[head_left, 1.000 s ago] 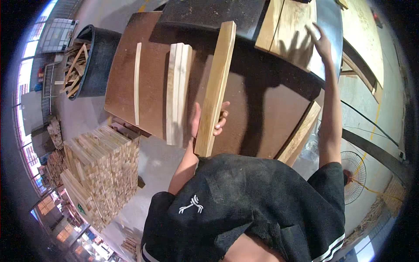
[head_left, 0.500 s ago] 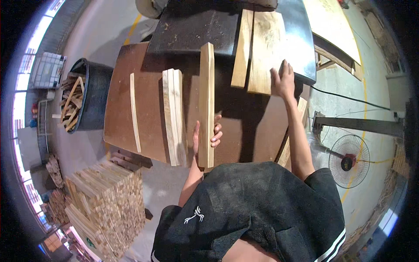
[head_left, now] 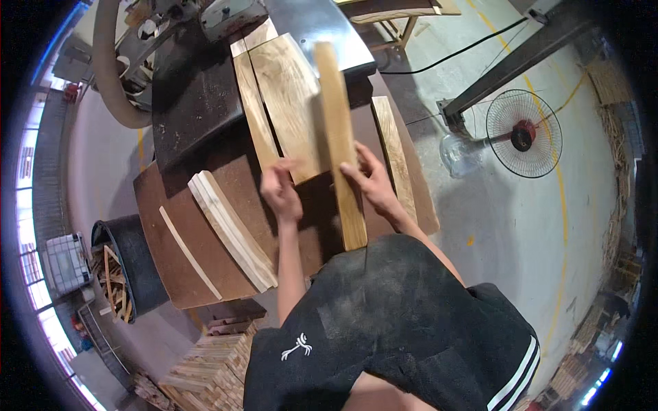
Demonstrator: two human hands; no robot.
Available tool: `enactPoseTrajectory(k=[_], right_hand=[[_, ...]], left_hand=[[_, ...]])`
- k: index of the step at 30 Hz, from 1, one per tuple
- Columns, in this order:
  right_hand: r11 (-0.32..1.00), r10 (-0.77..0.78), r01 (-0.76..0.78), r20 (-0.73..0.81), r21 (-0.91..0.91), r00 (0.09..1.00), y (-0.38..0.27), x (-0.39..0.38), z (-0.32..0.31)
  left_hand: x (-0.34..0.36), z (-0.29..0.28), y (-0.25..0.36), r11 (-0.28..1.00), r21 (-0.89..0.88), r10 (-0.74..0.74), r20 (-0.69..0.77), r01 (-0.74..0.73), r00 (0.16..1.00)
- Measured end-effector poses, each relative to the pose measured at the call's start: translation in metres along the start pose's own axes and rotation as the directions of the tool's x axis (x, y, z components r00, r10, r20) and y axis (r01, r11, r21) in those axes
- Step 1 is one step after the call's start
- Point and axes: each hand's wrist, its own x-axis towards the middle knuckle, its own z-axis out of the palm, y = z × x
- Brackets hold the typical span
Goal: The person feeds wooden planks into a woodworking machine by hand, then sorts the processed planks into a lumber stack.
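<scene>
My right hand (head_left: 370, 181) grips a long wooden bar (head_left: 339, 151) tilted up along the middle of the view. My left hand (head_left: 281, 188) is just left of it, fingers loosely bent and partly blurred, with nothing visible in them, at the near end of a wide pale board (head_left: 284, 96) and a narrower board (head_left: 253, 106) on the dark machine table (head_left: 192, 109). Below, on the brown board surface (head_left: 164, 240), lie a bundle of pale strips (head_left: 233, 233) and a thin strip (head_left: 188, 250). Another board (head_left: 394, 154) lies to the right.
A hose (head_left: 110, 82) and machinery stand upper left. A black bin of offcuts (head_left: 140, 274) is at left, stacked timber (head_left: 199, 366) at lower left. At right are a fan (head_left: 524, 133), a metal beam (head_left: 514, 55), a cable (head_left: 452, 58) and another table (head_left: 394, 17).
The bar has passed from my left hand to my right, which has come back from the wide board. My left hand has let go and shifted left. The camera's view has turned.
</scene>
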Motion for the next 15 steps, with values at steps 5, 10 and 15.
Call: enactPoseTrajectory(k=[5,10,15], right_hand=[[0.935,-0.001,-0.090,-0.255,-0.344,0.967,0.061,-0.019,-0.092],[0.951,-0.034,-0.026,-0.188,-0.309,0.981,0.070,-0.053,-0.128],[0.052,-0.548,0.009,-0.021,-0.999,0.836,0.087,-0.038,-0.123]], left_hand=[[0.043,-0.018,-0.076,0.770,0.528,0.049,-0.606,0.357,0.794],[0.017,-0.017,-0.134,0.623,-0.341,-0.696,0.170,0.704,0.698],[-0.030,0.001,-0.155,0.667,-0.466,-0.640,0.040,0.581,0.767]])
